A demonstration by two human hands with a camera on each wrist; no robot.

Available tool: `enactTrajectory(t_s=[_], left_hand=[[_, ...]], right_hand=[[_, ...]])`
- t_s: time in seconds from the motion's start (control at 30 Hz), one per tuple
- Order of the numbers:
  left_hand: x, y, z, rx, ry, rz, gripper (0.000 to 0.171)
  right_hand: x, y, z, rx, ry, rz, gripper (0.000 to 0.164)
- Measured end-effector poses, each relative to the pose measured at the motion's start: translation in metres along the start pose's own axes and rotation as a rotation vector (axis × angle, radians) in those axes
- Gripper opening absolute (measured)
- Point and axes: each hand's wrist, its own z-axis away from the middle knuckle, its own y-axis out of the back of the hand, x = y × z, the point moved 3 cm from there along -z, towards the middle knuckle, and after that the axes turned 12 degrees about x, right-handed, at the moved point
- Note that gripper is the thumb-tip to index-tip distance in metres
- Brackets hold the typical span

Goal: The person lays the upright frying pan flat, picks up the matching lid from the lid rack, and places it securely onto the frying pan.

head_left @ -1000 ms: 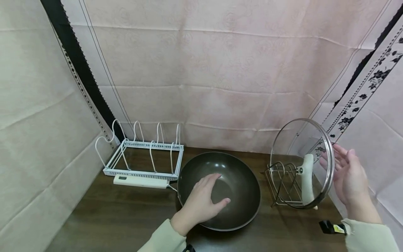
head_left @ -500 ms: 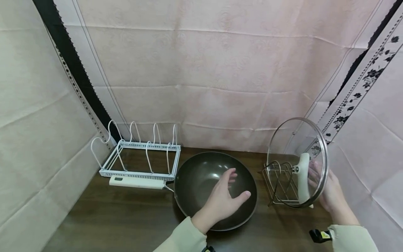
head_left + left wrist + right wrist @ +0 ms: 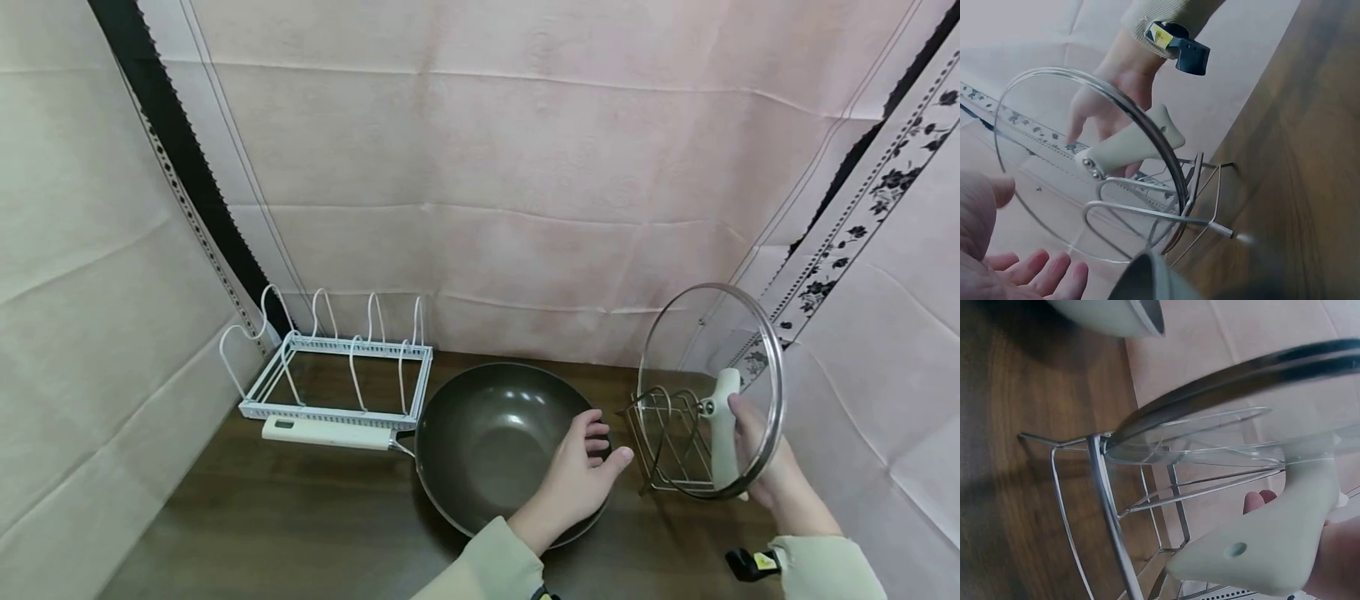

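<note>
A glass pot lid [image 3: 776, 392] with a metal rim stands upright in a small metal wire rack [image 3: 678, 433] at the right. My right hand [image 3: 772, 475] is at the outer side of its pale handle [image 3: 723, 429]. In the left wrist view the thumb of that right hand [image 3: 1125, 81] sticks out apart from the handle [image 3: 1132, 147], while the fingers pass behind it. Whether they grip it is partly hidden. My left hand [image 3: 573, 487] hovers over the right side of a dark wok [image 3: 487, 450], fingers loosely bent, holding nothing.
A white wire dish rack [image 3: 337, 412] stands at the back left, just behind the wok's pale handle [image 3: 330, 432]. The wooden table [image 3: 300, 517] carries everything. Cloth-covered walls [image 3: 525, 208] enclose the back and both sides.
My right hand has moved left from beside the lid's rim to its handle. My left hand has shifted right across the wok. The lid and wok have stayed put.
</note>
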Motion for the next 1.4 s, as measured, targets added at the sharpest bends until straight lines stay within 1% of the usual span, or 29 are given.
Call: enactTrajectory(t_s=[0.07, 0.17, 0.23, 0.33, 0.53, 0.6, 0.73, 0.83, 0.87, 0.97, 1.07, 1.13, 1.2, 1.27, 1.3, 1.33, 1.4], left_hand=[[-0.002, -0.006, -0.003, 0.014, 0.007, 0.018, 0.054], [-0.006, -0.014, -0.007, 0.027, 0.031, 0.011, 0.051], [-0.011, -0.020, -0.011, 0.030, 0.051, -0.005, 0.049], [-0.015, -0.032, -0.015, 0.028, 0.075, -0.016, 0.047], [-0.019, -0.056, -0.016, 0.006, 0.122, 0.024, 0.043], [-0.020, -0.064, -0.016, -0.025, 0.121, 0.011, 0.047], [-0.022, -0.077, -0.021, -0.126, 0.117, -0.072, 0.064], [-0.024, -0.084, -0.026, -0.198, 0.123, -0.126, 0.071], [-0.025, -0.085, -0.027, -0.215, 0.121, -0.138, 0.072], [-0.027, -0.088, -0.032, -0.255, 0.115, -0.164, 0.075], [-0.028, -0.090, -0.034, -0.277, 0.108, -0.185, 0.076], [-0.028, -0.091, -0.035, -0.268, 0.113, -0.176, 0.072], [-0.028, -0.092, -0.037, -0.235, 0.124, -0.152, 0.063], [-0.028, -0.092, -0.039, -0.176, 0.121, -0.138, 0.050], [-0.027, -0.092, -0.040, -0.144, 0.112, -0.146, 0.043], [-0.026, -0.092, -0.041, -0.109, 0.089, -0.168, 0.036], [-0.025, -0.092, -0.044, -0.039, 0.051, -0.228, 0.024]], right_hand=[[0.003, 0.001, -0.001, 0.011, -0.011, 0.066, 0.040], [0.007, 0.001, -0.003, 0.048, -0.041, 0.161, 0.063], [0.009, 0.000, -0.004, 0.060, -0.062, 0.187, 0.073], [0.011, -0.001, -0.004, 0.063, -0.074, 0.196, 0.076], [0.014, 0.001, 0.000, 0.087, -0.062, 0.222, 0.074], [0.013, 0.001, 0.000, 0.089, -0.075, 0.208, 0.075], [0.008, -0.003, -0.001, 0.113, -0.137, 0.075, 0.077], [0.005, -0.008, -0.002, 0.138, -0.179, -0.006, 0.079], [0.004, -0.010, -0.002, 0.147, -0.188, -0.016, 0.080], [0.003, -0.014, -0.002, 0.156, -0.196, 0.004, 0.083], [0.002, -0.016, -0.003, 0.160, -0.194, 0.012, 0.082], [0.003, -0.015, -0.003, 0.151, -0.186, 0.000, 0.081], [0.004, -0.014, -0.003, 0.142, -0.182, -0.035, 0.081], [0.006, -0.012, -0.004, 0.130, -0.172, -0.067, 0.080], [0.007, -0.012, -0.004, 0.124, -0.163, -0.080, 0.077], [0.008, -0.011, -0.005, 0.121, -0.162, -0.099, 0.073], [0.012, -0.011, -0.005, 0.111, -0.160, -0.131, 0.060]])
